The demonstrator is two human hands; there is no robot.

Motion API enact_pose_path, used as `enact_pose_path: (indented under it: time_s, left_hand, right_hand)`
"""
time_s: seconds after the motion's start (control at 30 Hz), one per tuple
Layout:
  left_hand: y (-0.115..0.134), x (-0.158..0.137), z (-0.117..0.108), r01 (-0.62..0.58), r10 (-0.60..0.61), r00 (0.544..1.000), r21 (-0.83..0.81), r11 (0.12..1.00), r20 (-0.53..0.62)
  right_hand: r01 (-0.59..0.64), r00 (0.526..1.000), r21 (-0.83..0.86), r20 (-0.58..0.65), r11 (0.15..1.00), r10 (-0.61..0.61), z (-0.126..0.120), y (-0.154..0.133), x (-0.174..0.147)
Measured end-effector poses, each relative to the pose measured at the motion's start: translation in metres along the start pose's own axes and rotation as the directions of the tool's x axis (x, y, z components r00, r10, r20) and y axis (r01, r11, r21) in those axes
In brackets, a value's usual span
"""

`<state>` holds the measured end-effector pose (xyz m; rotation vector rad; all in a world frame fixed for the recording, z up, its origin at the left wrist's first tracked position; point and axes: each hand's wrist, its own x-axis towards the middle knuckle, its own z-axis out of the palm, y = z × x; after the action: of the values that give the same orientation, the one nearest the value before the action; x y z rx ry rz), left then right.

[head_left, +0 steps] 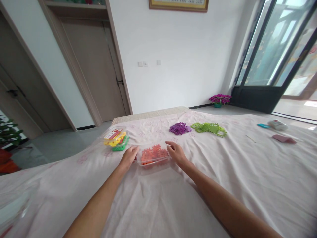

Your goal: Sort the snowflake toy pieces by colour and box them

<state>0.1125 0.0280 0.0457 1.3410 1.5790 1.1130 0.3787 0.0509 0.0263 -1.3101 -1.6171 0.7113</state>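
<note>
A clear plastic box [155, 162] with orange-red toothed plastic pieces [154, 153] in it stands on the cloth in front of me. My left hand [129, 156] grips its left end, the fingers partly hidden behind the wall. At the right end, my right hand [176, 153] holds the side, with one finger stretched over the rim. Beyond the box lies a heap of purple pieces [180, 128], and to its right spread light green pieces [209, 128]. Left of my left hand, a labelled clear container of yellow pieces [114, 138] rests with green pieces [121, 144] beside and below it.
A pale pink flowered cloth [158, 205] covers the wide surface. At the right lie a blue item [263, 126], a white packet [277, 125] and a folded pink cloth [284, 138]. Clear plastic [17, 208] shows at the lower left edge.
</note>
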Motion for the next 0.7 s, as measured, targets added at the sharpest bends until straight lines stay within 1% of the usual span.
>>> enact_pose_path:
  time_s: [0.07, 0.2, 0.27, 0.33, 0.43, 0.5, 0.57, 0.7]
  left_hand:
    - [-0.005, -0.008, -0.003, 0.003, -0.002, 1.000, -0.010, 1.000, 0.024]
    - [-0.006, -0.011, 0.001, 0.029, -0.029, 1.000, -0.012, 1.000, -0.001]
    - [-0.003, -0.010, 0.004, 0.051, -0.051, 0.999, -0.015, 0.999, 0.006]
    - [0.000, -0.010, 0.006, 0.076, -0.076, 0.997, -0.021, 0.997, 0.014]
    - [0.003, -0.014, 0.006, 0.113, -0.112, 0.993, -0.024, 0.993, 0.029]
    - [0.004, -0.018, 0.005, 0.115, -0.115, 0.993, -0.010, 0.993, 0.036]
    - [0.006, -0.023, 0.004, 0.113, -0.113, 0.992, 0.010, 0.994, 0.046]
    - [0.009, -0.038, 0.000, 0.139, -0.138, 0.985, -0.002, 0.990, 0.104]
  right_hand:
    - [0.004, 1.000, -0.004, -0.011, 1.000, -0.004, 0.002, 0.002, 0.001]
    - [0.013, 1.000, -0.016, 0.001, 1.000, -0.013, 0.000, 0.002, 0.003]
    - [-0.004, 0.999, -0.034, 0.036, 0.999, 0.005, -0.005, -0.002, 0.003]
    - [-0.050, 0.995, -0.041, 0.089, 0.998, 0.053, -0.011, -0.007, 0.003]
    - [-0.112, 0.977, -0.058, 0.175, 0.992, 0.121, -0.018, -0.015, 0.002]
    - [-0.100, 0.967, -0.103, 0.226, 0.990, 0.121, -0.020, -0.017, 0.002]
    - [-0.059, 0.963, -0.144, 0.251, 0.988, 0.095, -0.020, -0.016, 0.002]
    - [-0.025, 0.976, -0.113, 0.214, 0.993, 0.049, -0.019, -0.012, 0.004]
